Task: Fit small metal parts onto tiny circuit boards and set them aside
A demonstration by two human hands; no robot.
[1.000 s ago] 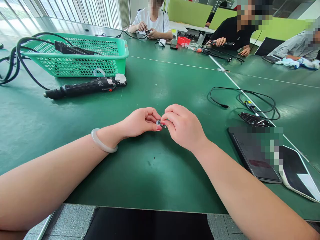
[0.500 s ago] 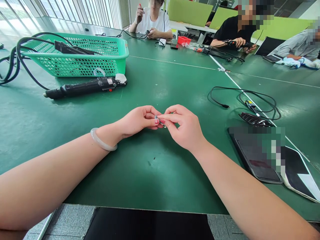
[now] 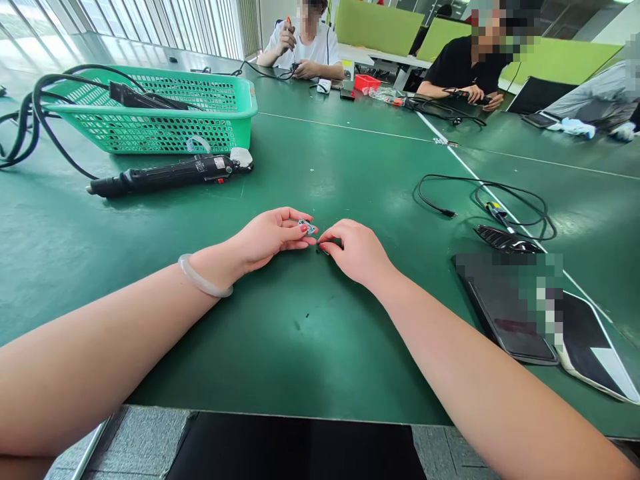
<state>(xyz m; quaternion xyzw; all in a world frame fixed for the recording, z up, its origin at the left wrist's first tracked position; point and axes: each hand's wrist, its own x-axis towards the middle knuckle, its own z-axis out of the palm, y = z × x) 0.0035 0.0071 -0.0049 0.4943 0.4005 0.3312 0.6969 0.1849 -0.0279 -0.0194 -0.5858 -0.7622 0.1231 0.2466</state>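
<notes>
Between thumb and fingers, my left hand [image 3: 267, 239] grips a small grey-blue part [image 3: 308, 228] with dark spots; its exact kind is too small to tell. Just to the right, my right hand [image 3: 356, 252] is closed in a pinch, low over the green table [image 3: 320, 360]. A tiny dark bit [image 3: 319, 250] shows by its fingertips, but whatever the pinch holds is mostly hidden. The two hands are close together, with a narrow gap between the fingertips.
Left, a black electric screwdriver [image 3: 165, 177] lies before a green basket [image 3: 175, 123] with cables. Right are a coiled black cable [image 3: 520, 190], a black phone [image 3: 500, 313] and a black-and-white flat object [image 3: 595, 347]. Several people sit across the table.
My hands have come apart slightly. The left hand has shifted left with the grey-blue part, now more exposed; the right hand's fingers have drawn into a lower pinch away from it.
</notes>
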